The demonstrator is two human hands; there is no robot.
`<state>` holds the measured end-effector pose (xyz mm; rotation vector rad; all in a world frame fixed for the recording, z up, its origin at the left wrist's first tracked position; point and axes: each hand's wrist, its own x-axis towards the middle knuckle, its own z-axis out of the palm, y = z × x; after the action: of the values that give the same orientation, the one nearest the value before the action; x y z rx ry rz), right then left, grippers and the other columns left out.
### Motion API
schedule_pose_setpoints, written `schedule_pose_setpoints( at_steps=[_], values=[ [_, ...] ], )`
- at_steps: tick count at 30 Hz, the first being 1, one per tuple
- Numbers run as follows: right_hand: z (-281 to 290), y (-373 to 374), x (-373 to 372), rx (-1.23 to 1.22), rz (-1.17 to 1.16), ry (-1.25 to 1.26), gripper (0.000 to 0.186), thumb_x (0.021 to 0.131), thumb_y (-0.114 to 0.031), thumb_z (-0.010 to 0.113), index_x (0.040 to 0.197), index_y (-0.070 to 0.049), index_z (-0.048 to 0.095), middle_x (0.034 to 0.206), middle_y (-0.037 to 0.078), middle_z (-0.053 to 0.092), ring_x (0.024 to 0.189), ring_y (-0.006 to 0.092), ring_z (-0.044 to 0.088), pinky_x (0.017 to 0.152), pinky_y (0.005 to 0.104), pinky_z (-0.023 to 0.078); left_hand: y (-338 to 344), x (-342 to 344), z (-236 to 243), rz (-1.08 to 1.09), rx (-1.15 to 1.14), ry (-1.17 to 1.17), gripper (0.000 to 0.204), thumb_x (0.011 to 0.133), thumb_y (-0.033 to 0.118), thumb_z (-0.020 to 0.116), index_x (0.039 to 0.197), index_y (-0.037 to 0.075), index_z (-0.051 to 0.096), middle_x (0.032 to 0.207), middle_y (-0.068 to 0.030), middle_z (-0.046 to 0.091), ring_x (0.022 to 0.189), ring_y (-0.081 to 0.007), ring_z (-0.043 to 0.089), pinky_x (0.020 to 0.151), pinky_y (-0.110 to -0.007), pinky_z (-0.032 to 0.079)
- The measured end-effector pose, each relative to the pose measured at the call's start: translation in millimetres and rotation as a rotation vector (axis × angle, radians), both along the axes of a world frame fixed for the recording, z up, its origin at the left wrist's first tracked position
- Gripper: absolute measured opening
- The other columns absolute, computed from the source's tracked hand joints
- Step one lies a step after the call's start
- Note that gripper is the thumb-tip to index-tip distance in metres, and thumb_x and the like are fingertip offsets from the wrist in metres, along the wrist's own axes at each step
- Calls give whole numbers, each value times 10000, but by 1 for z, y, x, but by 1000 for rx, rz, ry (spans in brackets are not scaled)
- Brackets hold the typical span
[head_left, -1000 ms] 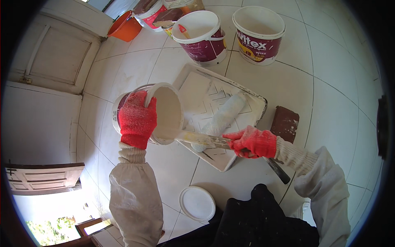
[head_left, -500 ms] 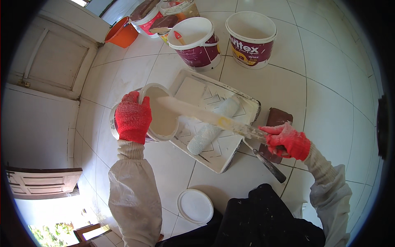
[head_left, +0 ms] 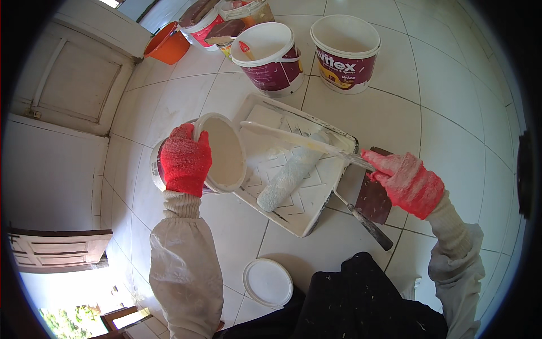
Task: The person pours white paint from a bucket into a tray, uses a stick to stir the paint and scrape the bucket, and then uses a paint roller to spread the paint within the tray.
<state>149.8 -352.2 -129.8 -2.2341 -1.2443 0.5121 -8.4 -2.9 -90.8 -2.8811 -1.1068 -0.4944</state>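
A tilted white paint bucket (head_left: 156, 166) leans over the left side of the paint tray (head_left: 304, 220), its mouth turned right. My left hand (head_left: 185, 161), in a red glove, grips its rim. Cream paint coats the bucket's inside. In my right hand (head_left: 407, 183), gloved alike, is one end of a long paint-coated stick (head_left: 299, 140). The stick reaches left across the tray, its far tip near the bucket's mouth. Under it a paint roller (head_left: 287, 183) lies in the tray, its dark handle (head_left: 370, 227) sticking out over the floor.
A brown block (head_left: 375, 198) lies right of the tray. Beyond the tray stand two maroon-and-white buckets (head_left: 271, 76) (head_left: 347, 70), one with a red-handled tool inside. More buckets and an orange basin (head_left: 168, 45) are at the far left. A round white lid (head_left: 267, 282) is nearer me.
The stick has come out of the bucket's mouth and turned edge-on over the tray. My right hand has shifted slightly right and turned. The left hand and bucket have barely moved.
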Motion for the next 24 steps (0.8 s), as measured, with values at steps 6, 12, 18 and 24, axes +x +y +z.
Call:
schedule_pose_setpoints(
  at_steps=[6, 12, 18, 24],
  values=[
    [9, 5, -3, -296, 135, -440, 567, 828, -68, 595, 1362, -209, 465, 787, 88, 556, 717, 255, 625, 594, 351, 509, -1, 0, -1, -5, -2, -15, 331, 840, 303, 609, 1047, 48, 645, 1027, -167, 646, 929, -354, 626, 832, -430, 498],
    [21, 15, -6, -425, 109, -475, 624, 742, -40, 637, 1318, -237, 501, 881, 115, 589, 742, 289, 626, 599, 370, 518, 0, -1, -2, -15, 5, -9, 337, 838, 305, 609, 1054, 48, 645, 1031, -166, 648, 931, -351, 628, 836, -430, 497],
    [16, 10, -4, -404, 86, -423, 621, 755, -35, 626, 1331, -228, 494, 893, 117, 588, 755, 284, 624, 616, 374, 522, 0, 1, -4, -20, 19, -30, 346, 827, 304, 618, 1051, 43, 647, 1026, -166, 652, 927, -351, 631, 831, -424, 501],
    [14, 8, -8, -345, 102, -494, 538, 870, -58, 568, 1358, -260, 468, 820, 101, 540, 703, 235, 615, 576, 344, 516, -3, 2, -4, -11, -14, -34, 378, 805, 301, 645, 1062, 23, 646, 1037, -167, 660, 941, -346, 637, 844, -404, 504]
  ],
)
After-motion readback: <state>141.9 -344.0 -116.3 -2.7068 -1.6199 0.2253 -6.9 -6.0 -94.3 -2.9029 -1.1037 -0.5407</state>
